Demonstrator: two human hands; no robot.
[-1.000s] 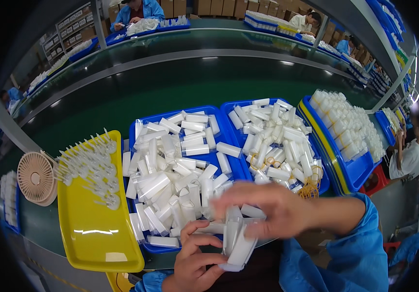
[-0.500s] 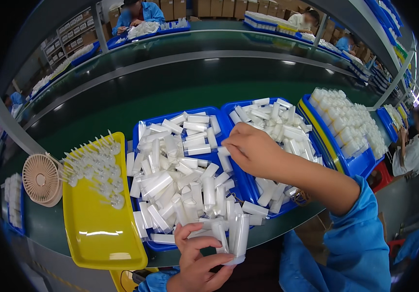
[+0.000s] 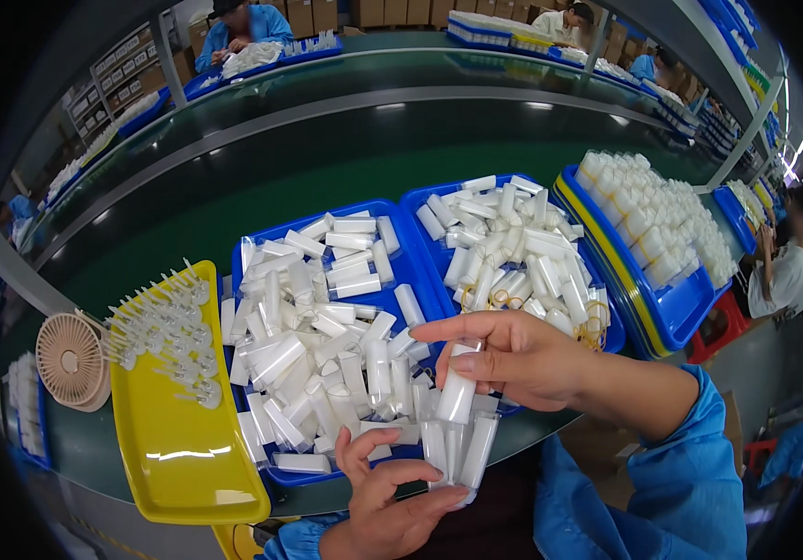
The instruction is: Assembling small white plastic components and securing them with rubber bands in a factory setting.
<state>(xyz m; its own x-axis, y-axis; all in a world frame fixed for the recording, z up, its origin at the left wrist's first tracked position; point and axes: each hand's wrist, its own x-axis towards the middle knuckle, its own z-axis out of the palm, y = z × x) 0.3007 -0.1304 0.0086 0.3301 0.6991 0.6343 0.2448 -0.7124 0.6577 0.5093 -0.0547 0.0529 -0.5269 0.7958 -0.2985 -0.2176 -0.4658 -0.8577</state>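
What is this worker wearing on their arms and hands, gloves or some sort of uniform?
No gloves: both the left hand and the right hand are bare, with no rings or wristbands visible. Each arm wears a bright blue long sleeve of a work coat. The right sleeve is loose and creased and ends short of the wrist; the left sleeve shows only its cuff at the bottom edge.

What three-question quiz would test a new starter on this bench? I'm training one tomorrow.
1. True or false: the right hand holds a white plastic tube.
2. Which tray holds the small white parts with thin stems: A) yellow plastic tray, B) blue plastic tray?
3. What does the left hand hold?

Key: 1 true; 2 A; 3 a bundle of clear plastic tubes.
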